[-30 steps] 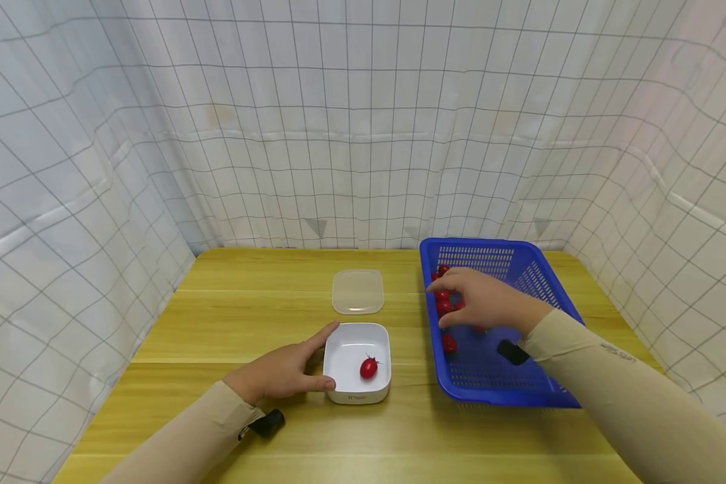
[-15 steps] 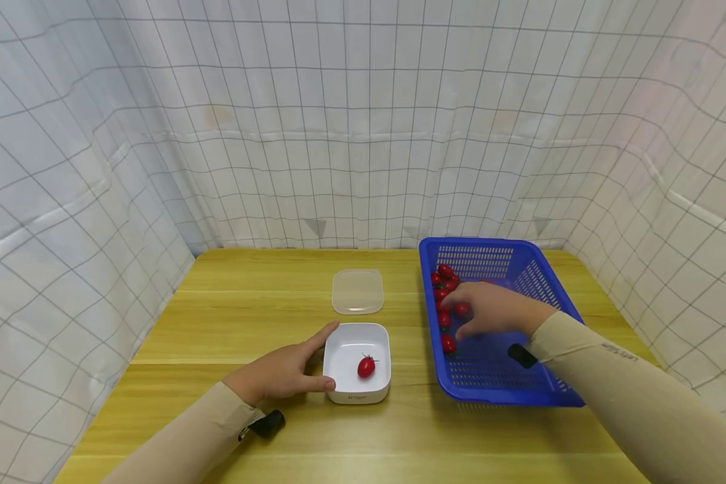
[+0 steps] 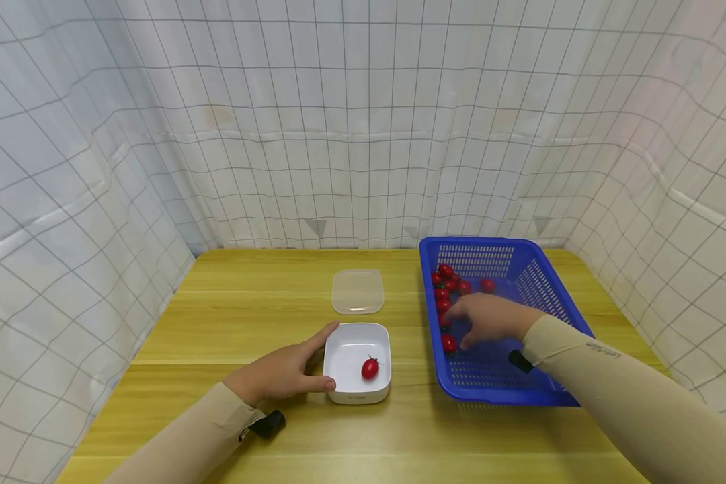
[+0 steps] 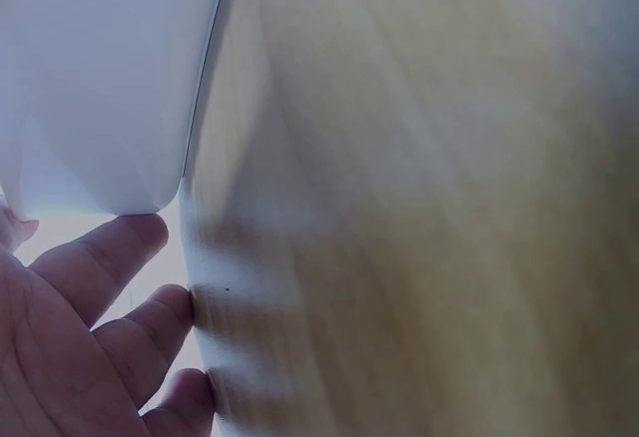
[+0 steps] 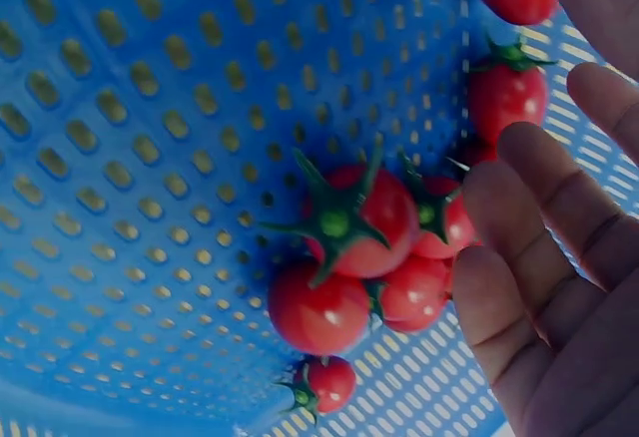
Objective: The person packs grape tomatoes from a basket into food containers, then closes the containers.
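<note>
Right hand (image 3: 490,317): hanging half-spread, gripping nothing visible, fingers lying close to tomatoes (image 5: 318,307)
Left hand (image 3: 281,370): touching the glossy white box (image 3: 358,398), thumb and fingers spreading apart
Tomatoes: gleaming smooth, oval, red, wearing spiky green stems; mostly lining the slotted blue basket (image 3: 490,395), one lying inside the box

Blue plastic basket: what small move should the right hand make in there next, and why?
Perhaps the right hand should grip a nearby red oval tomato in the basket: that hand appears to hold none, while the square white box touched by the left hand contains just one tomato.
</note>
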Tool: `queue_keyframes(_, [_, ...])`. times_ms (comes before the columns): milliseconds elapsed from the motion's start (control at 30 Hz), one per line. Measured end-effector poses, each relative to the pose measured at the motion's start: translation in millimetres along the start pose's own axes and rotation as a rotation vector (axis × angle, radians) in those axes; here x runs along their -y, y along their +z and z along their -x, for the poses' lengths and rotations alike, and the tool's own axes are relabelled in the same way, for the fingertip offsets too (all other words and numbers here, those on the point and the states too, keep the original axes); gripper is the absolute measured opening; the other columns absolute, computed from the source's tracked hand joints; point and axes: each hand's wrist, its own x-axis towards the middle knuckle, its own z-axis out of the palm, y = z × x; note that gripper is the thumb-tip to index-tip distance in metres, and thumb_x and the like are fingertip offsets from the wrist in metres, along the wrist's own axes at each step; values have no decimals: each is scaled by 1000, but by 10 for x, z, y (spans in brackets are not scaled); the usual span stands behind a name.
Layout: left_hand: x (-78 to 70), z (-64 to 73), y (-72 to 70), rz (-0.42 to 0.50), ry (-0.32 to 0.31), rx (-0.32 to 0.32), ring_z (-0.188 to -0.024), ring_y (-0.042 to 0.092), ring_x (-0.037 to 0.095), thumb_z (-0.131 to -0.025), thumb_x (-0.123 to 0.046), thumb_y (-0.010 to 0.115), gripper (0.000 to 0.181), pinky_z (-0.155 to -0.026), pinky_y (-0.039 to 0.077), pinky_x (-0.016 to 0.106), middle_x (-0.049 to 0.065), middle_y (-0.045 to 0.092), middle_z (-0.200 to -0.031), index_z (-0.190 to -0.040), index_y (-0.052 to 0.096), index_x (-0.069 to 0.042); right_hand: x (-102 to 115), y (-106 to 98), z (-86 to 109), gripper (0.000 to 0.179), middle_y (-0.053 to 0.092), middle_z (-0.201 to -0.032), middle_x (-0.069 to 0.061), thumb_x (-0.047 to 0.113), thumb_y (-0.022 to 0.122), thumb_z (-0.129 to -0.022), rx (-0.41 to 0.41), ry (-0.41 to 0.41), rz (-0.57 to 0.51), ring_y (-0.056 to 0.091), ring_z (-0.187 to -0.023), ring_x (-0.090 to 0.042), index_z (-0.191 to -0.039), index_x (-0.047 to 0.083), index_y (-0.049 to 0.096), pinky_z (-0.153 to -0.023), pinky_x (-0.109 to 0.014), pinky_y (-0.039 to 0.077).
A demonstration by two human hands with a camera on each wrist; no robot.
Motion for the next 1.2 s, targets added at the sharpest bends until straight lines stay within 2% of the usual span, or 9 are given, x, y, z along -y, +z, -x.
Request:
queue_keyframes(267, [20, -3, 2, -9, 8, -3, -151, 43, 39, -93, -56, 76, 108, -123, 35, 61, 15, 34, -170, -172, 11, -23, -23, 105, -55, 42, 75, -120, -2, 14, 89, -81, -2, -18, 7, 67, -119, -28, -120, 16, 77, -107, -51, 53])
queue_keyframes(633, [16, -2, 3, 6, 17, 2, -153, 41, 39, -93, -53, 77, 108, -124, 33, 61, 14, 32, -171, -172, 10, -22, -2, 152, -93, 38, 75, -115, 0, 12, 90, -81, 26, 4, 2, 68, -112, -23, -117, 16, 79, -105, -48, 55])
queue_keyframes(867, [19, -3, 7, 11, 11, 3, -153, 41, 39, -93, -53, 77, 108, -124, 34, 61, 14, 32, -172, -172, 10, -21, -14, 169, -114, 37, 76, -113, 0, 14, 90, -81, 24, -39, 14, 68, -110, -22, -116, 14, 79, -104, -48, 55])
queue_keyframes(1200, [15, -1, 3, 1, 15, -3, -152, 42, 40, -93, -54, 77, 108, -123, 34, 62, 15, 33, -171, -172, 10, -22, -8, 182, -131, 32, 75, -104, 6, 20, 91, -82, 42, -14, 13, 66, -97, -12, -111, 17, 79, -96, -42, 58])
